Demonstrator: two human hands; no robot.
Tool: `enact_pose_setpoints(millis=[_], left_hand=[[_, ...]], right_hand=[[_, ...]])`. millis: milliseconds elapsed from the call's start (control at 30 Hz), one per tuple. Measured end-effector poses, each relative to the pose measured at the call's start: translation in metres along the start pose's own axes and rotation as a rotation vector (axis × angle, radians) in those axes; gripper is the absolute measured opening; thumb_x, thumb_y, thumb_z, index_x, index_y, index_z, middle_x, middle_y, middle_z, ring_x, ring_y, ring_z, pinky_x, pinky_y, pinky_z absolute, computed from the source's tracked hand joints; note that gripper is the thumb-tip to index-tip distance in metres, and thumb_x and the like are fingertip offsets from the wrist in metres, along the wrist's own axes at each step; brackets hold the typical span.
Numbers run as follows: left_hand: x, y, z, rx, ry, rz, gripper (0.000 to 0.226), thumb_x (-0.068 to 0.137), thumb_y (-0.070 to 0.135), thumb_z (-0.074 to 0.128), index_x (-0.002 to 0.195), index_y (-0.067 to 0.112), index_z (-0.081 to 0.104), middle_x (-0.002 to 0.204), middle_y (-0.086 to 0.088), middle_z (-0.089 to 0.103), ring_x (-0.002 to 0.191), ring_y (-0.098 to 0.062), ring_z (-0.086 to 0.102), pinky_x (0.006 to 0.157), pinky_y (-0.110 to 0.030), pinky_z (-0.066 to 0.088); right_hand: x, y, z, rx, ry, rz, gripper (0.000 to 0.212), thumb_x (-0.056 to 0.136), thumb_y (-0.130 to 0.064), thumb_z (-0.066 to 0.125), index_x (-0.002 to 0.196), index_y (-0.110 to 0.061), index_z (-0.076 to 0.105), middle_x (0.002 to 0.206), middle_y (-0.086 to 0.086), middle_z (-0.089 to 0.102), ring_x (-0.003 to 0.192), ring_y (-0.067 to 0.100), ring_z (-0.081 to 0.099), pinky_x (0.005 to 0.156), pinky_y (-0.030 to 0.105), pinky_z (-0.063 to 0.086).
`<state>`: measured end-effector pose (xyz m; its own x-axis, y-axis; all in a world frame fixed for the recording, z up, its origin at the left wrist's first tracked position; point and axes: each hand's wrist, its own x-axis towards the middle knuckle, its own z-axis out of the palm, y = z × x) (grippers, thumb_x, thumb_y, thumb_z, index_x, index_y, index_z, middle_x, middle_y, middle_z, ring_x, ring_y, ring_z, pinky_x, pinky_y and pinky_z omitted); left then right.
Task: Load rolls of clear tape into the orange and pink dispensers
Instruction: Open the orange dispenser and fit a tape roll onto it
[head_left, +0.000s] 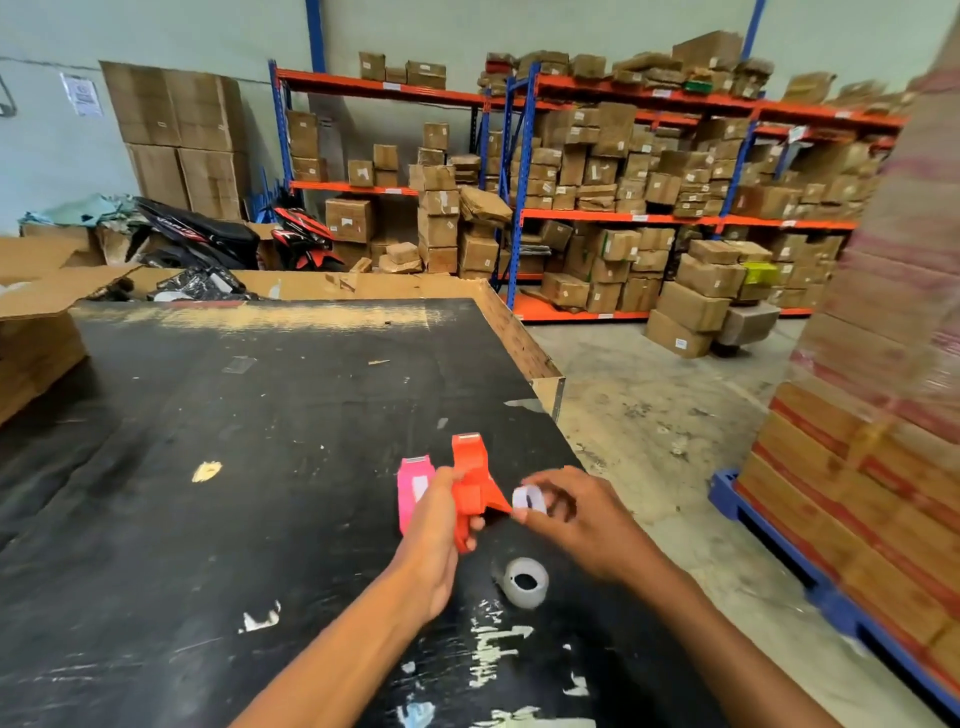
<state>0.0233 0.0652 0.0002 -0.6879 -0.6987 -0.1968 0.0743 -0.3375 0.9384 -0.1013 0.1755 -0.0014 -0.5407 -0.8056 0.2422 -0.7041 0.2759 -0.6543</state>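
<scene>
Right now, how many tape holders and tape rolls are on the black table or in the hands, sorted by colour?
Orange dispenser, gripped by the left hand: 1
Pink dispenser, lying on the table: 1
Clear tape rolls: 2, one in the right hand, one on the table
Total: 4

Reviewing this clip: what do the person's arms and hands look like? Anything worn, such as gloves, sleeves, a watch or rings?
Both forearms come in from the bottom edge bare, with no sleeve in view. The left hand and right hand are ungloved. No watch, wristband or ring shows on either, though motion blur softens the right hand's fingers, so a thin ring could go unseen.
</scene>
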Motion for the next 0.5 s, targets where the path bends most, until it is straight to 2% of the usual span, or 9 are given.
enact_pose_setpoints(millis=[100, 233, 300, 367, 433, 500], left_hand=[[0.000, 0.000, 0.001, -0.033, 0.001, -0.002, 0.024, 0.097, 0.032, 0.044, 0.090, 0.014, 0.060, 0.064, -0.003, 0.053, 0.054, -0.014, 0.042, 0.048, -0.026, 0.028], [-0.005, -0.003, -0.005, -0.021, -0.033, -0.041, 0.023, 0.099, 0.030, 0.045, 0.099, 0.012, 0.061, 0.074, -0.003, 0.059, 0.063, -0.015, 0.053, 0.055, -0.027, 0.041], [-0.006, -0.002, -0.013, -0.041, -0.063, -0.054, 0.024, 0.100, 0.028, 0.045, 0.103, 0.011, 0.062, 0.082, -0.005, 0.064, 0.075, -0.018, 0.060, 0.069, -0.032, 0.052], [-0.006, 0.001, -0.023, -0.041, -0.065, -0.047, 0.023, 0.099, 0.026, 0.047, 0.103, 0.010, 0.064, 0.090, -0.008, 0.067, 0.084, -0.021, 0.063, 0.080, -0.035, 0.052], [-0.006, 0.004, -0.031, -0.018, -0.052, -0.028, 0.021, 0.097, 0.025, 0.050, 0.097, 0.012, 0.067, 0.093, -0.011, 0.067, 0.086, -0.023, 0.060, 0.076, -0.032, 0.046], [-0.006, 0.006, -0.034, -0.008, -0.034, -0.018, 0.018, 0.095, 0.023, 0.054, 0.092, 0.014, 0.069, 0.090, -0.010, 0.070, 0.080, -0.020, 0.060, 0.072, -0.032, 0.043]], right_hand=[[0.001, 0.029, -0.005, -0.348, -0.145, 0.161, 0.029, 0.082, -0.037, 0.067, 0.104, -0.018, 0.067, 0.102, 0.006, 0.065, 0.094, 0.022, 0.060, 0.078, 0.033, 0.049], [0.001, 0.046, 0.007, -0.452, -0.226, 0.244, 0.037, 0.084, -0.043, 0.062, 0.112, -0.019, 0.063, 0.117, 0.010, 0.059, 0.111, 0.028, 0.056, 0.088, 0.038, 0.049], [-0.002, 0.048, 0.008, -0.482, -0.202, 0.232, 0.043, 0.085, -0.042, 0.060, 0.122, -0.023, 0.058, 0.120, 0.007, 0.053, 0.117, 0.026, 0.051, 0.091, 0.036, 0.046], [-0.004, 0.045, 0.008, -0.491, -0.153, 0.143, 0.047, 0.083, -0.037, 0.059, 0.128, -0.026, 0.053, 0.118, 0.001, 0.050, 0.118, 0.021, 0.047, 0.089, 0.031, 0.044], [-0.007, 0.038, 0.010, -0.434, -0.186, 0.039, 0.051, 0.080, -0.040, 0.059, 0.129, -0.029, 0.051, 0.113, -0.003, 0.048, 0.115, 0.016, 0.046, 0.088, 0.030, 0.043], [-0.009, 0.028, 0.016, -0.414, -0.334, 0.019, 0.058, 0.077, -0.050, 0.060, 0.131, -0.030, 0.049, 0.114, -0.004, 0.049, 0.114, 0.015, 0.047, 0.091, 0.034, 0.045]])
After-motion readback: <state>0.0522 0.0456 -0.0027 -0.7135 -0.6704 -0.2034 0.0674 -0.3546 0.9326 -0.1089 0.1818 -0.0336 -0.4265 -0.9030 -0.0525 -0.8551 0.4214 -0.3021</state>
